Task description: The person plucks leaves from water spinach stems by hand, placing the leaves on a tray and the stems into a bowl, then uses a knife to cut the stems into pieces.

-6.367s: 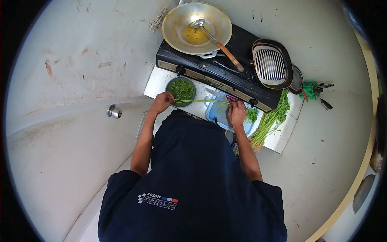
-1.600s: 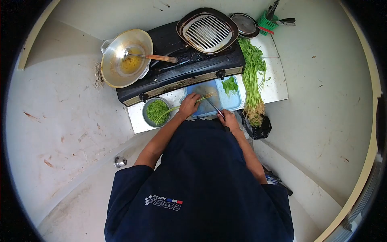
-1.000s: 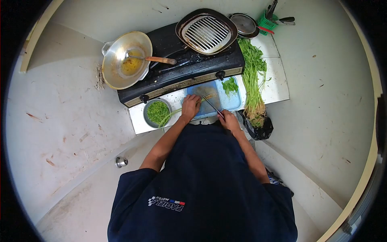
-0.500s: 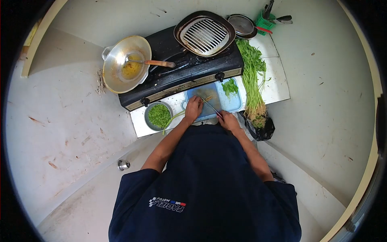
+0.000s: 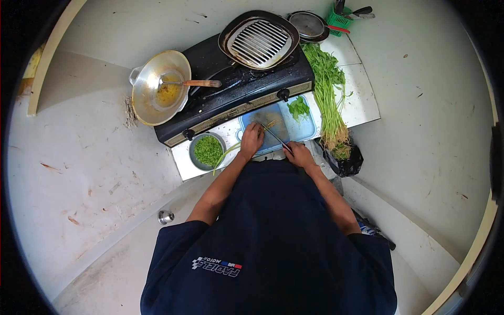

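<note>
My left hand [image 5: 251,140] presses a thin bunch of green stems [image 5: 227,154] down on the blue cutting board [image 5: 304,128]; the stems trail back left past the small bowl of chopped greens [image 5: 208,150]. My right hand [image 5: 298,155] grips a knife [image 5: 274,135] whose blade lies across the board close to my left fingers. A few loose green leaves [image 5: 298,108] rest on the board's far right part.
A black gas stove [image 5: 239,89] behind the board carries a wok [image 5: 157,86] with yellow oil and a ladle, and a ridged grill pan [image 5: 259,39]. A long bundle of leafy greens [image 5: 328,86] lies right of the board, above a black bag [image 5: 345,161]. A green utensil basket [image 5: 338,18] stands far right.
Since 6.4 s ago the view swung, and the stems came from above the bowl down onto the board. In the last second my hands stayed on the board, the knife shifting only slightly.
</note>
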Demonstrator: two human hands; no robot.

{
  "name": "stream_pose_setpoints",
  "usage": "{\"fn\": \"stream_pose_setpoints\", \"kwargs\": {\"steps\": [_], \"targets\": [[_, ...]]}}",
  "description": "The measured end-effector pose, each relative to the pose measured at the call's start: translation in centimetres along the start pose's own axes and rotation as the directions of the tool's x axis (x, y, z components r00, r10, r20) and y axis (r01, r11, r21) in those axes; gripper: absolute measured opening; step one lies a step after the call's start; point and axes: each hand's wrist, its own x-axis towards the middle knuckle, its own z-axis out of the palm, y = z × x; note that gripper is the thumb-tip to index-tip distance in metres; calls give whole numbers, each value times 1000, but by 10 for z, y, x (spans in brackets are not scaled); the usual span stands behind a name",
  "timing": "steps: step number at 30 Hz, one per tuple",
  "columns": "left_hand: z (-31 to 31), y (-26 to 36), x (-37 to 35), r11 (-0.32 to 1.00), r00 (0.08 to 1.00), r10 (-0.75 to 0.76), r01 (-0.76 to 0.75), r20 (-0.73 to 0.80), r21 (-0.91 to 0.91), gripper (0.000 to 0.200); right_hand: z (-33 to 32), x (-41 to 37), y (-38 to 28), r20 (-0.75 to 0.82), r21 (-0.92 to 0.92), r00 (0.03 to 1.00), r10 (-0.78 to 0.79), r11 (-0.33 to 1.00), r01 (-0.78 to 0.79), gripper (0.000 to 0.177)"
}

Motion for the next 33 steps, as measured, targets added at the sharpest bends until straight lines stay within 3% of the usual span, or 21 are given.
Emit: {"fn": "stream_pose_setpoints", "kwargs": {"steps": [11, 14, 33], "targets": [[-3, 2, 2, 999, 1000, 1, -2, -10, -32, 10, -3, 4, -15, 27, -184, 999, 27, 983, -21, 33], [-2, 1, 3, 998, 1000, -23, 22, -16, -56, 9, 4, 12, -18, -32, -152, 999, -16, 988, 11, 29], [-5, 2, 2, 991, 997, -68, 64, -27, -115, 8, 10, 32, -32, 94, -220, 995, 39, 975, -17, 31]]}}
